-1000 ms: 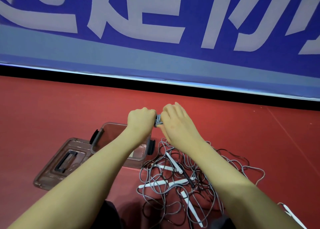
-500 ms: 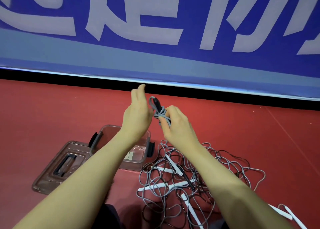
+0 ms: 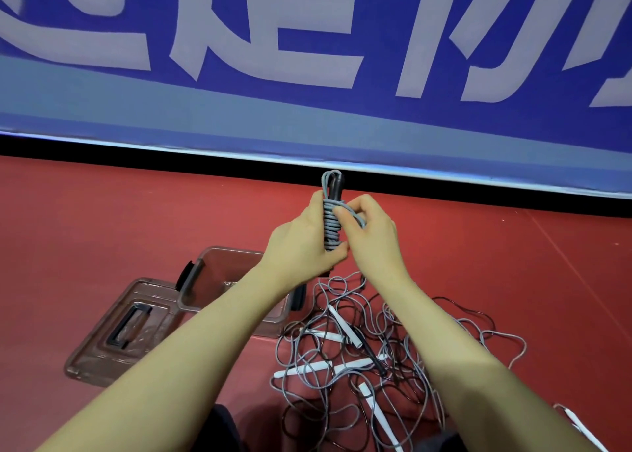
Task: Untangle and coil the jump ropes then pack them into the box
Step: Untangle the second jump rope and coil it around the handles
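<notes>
A coiled grey jump rope with dark handles stands upright between my hands, its cord wound tightly round the bundle. My left hand grips the bundle's left side and base. My right hand pinches a loose grey loop at its right side. Below them a tangle of grey and black ropes with white handles lies on the red floor. The clear brown box sits open to the left of the tangle, partly hidden by my left forearm.
The box's lid with a black handle lies flat on the floor left of the box. Another white handle lies at the lower right. A blue banner with white lettering runs along the back.
The bundle now stands upright and higher, with both hands closed round it. My left hand, which was open half a second ago, has shut on the bundle.
</notes>
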Action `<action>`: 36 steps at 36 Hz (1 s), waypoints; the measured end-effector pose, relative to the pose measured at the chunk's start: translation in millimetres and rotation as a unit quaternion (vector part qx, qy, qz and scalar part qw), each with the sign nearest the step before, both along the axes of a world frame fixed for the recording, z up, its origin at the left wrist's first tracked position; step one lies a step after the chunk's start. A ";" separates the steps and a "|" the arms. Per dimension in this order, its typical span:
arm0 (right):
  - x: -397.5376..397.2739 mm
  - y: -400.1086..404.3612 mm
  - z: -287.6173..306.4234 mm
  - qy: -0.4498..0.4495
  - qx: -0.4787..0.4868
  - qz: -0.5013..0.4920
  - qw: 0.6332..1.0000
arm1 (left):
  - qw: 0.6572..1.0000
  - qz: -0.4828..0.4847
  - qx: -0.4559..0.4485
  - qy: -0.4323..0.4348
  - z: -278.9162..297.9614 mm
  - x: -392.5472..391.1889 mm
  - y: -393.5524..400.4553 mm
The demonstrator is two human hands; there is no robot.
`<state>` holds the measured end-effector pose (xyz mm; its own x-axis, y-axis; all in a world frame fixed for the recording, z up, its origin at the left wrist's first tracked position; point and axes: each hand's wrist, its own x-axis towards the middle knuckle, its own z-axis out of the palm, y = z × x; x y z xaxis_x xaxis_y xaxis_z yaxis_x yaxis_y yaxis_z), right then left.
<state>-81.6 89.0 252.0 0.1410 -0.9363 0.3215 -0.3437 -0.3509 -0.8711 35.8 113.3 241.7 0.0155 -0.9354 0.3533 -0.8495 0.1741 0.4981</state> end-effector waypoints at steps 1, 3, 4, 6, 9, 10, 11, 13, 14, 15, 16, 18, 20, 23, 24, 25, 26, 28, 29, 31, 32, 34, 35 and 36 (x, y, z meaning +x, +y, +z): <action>-0.3 -0.4 1.1 0.000 0.002 0.004 1.000 | 1.000 0.004 0.000 0.005 -1.1 -0.1 -1.4; -0.6 -1.5 2.5 0.009 0.007 0.014 1.000 | 1.000 0.006 -0.001 0.008 -5.6 -0.4 -5.3; -0.7 -1.8 2.2 0.018 0.004 0.019 1.000 | 1.000 0.010 0.002 0.009 -8.5 -0.2 -6.9; -0.3 -0.5 1.4 0.042 -0.005 0.032 0.999 | 0.999 0.025 0.013 0.018 -13.0 1.3 -9.2; 1.8 3.4 1.9 0.053 -0.014 0.068 0.996 | 0.998 0.049 -0.010 0.038 -16.4 4.9 -10.6; 2.0 3.7 2.3 0.050 -0.016 0.076 0.996 | 0.998 0.051 -0.023 0.041 -16.1 5.9 -10.7; 2.0 3.3 2.5 0.049 -0.019 0.081 0.995 | 0.997 0.052 -0.034 0.044 -15.6 6.8 -10.8; 1.9 1.9 2.7 0.059 -0.024 0.094 0.994 | 0.996 0.054 -0.043 0.050 -14.7 9.5 -11.6; 1.9 1.3 3.0 0.069 -0.026 0.103 0.992 | 0.996 0.055 -0.044 0.051 -14.3 11.0 -11.7; 1.1 0.7 3.1 0.079 -0.026 0.112 0.990 | 0.996 0.057 -0.044 0.051 -13.9 11.9 -11.7; 0.6 0.4 3.2 0.089 -0.027 0.120 0.988 | 0.996 0.061 -0.044 0.048 -13.5 13.1 -11.3; -0.3 -0.3 3.0 0.113 -0.036 0.129 0.985 | 0.996 0.075 -0.039 0.040 -11.4 14.3 -9.5; -0.5 -0.8 2.2 0.127 -0.049 0.120 0.983 | 0.996 0.083 -0.026 0.032 -9.4 14.2 -8.0; 2.4 -0.5 2.6 0.057 -0.039 0.081 0.994 | 0.995 0.085 -0.018 0.048 -5.6 13.3 -6.8; 3.9 0.2 3.5 0.018 -0.025 0.067 0.997 | 0.995 0.080 -0.013 0.059 -4.5 12.8 -6.5; 5.0 0.1 4.1 -0.015 -0.014 0.053 0.998 | 0.994 0.074 -0.005 0.077 -4.1 12.3 -6.7; 5.3 -0.3 4.5 -0.035 -0.008 0.039 0.999 | 0.993 0.066 0.004 0.100 -3.8 11.6 -6.7; 5.3 -3.2 1.9 -0.044 0.006 0.014 0.999 | 0.988 0.048 0.020 0.144 -3.9 9.9 -5.6; 5.3 -5.5 -0.2 -0.053 0.022 0.006 0.998 | 0.985 0.040 0.027 0.163 -3.6 8.9 -4.8; 5.5 -7.8 -1.0 -0.099 0.077 0.016 0.992 | 0.977 0.019 0.049 0.205 -2.2 6.0 -3.2; 5.8 -8.1 -0.5 -0.128 0.102 0.034 0.986 | 0.973 0.008 0.064 0.224 -1.8 4.9 -2.8; 5.2 -8.2 1.4 -0.161 0.114 0.065 0.978 | 0.959 -0.012 0.097 0.267 -2.0 2.3 -4.3; 4.4 -8.5 1.9 -0.166 0.113 0.065 0.977 | 0.953 -0.015 0.108 0.284 -2.8 1.5 -5.7; 3.6 -9.2 1.2 -0.170 0.115 0.056 0.977 | 0.953 -0.010 0.111 0.283 -4.2 1.4 -7.5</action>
<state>-78.0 79.8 253.3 0.1693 -0.9741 0.1498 0.0085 -0.1505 -0.9886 37.2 105.8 237.5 0.1256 -0.9883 0.0869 -0.4324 0.0243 0.9014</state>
